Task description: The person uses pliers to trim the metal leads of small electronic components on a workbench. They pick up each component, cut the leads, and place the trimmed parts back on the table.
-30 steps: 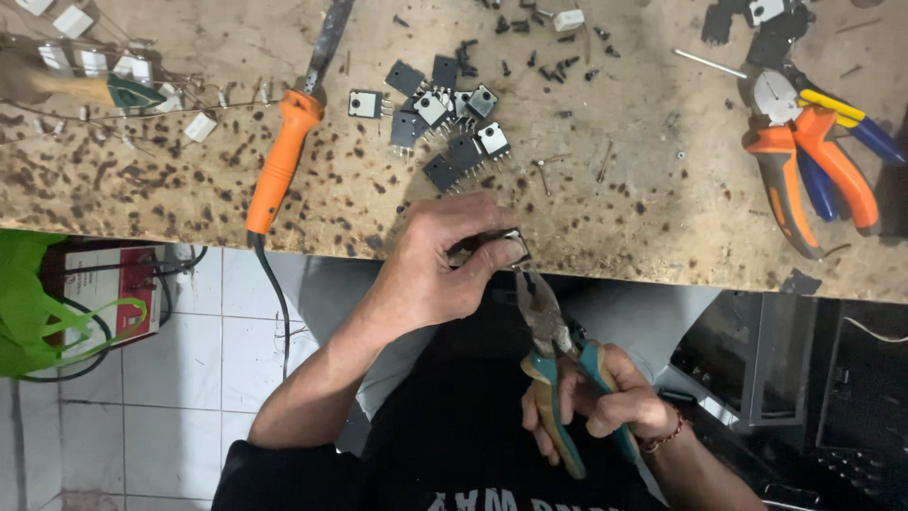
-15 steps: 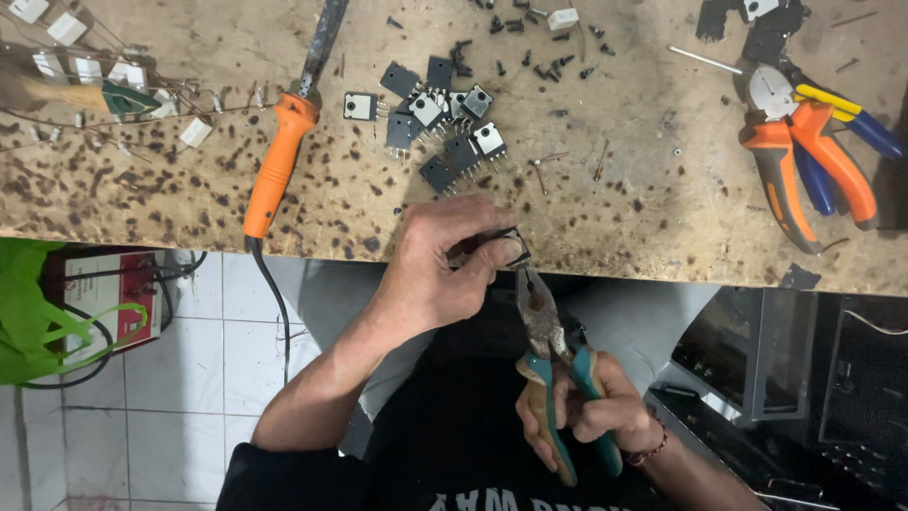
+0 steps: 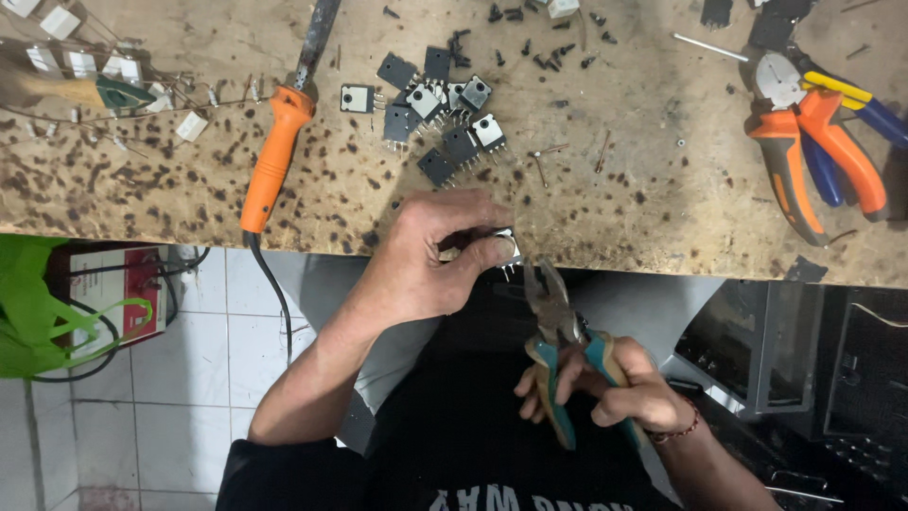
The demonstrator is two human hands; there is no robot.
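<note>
At frame centre, a small transistor (image 3: 504, 244) is pinched by the left hand (image 3: 430, 260), while teal-handled pliers (image 3: 558, 350) are gripped by the right hand (image 3: 615, 393).

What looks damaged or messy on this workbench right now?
The wooden benchtop is pocked all over with dark burn spots. Small black bits lie scattered near the loose pile of black components. The soldering iron lies bare on the wood.
</note>
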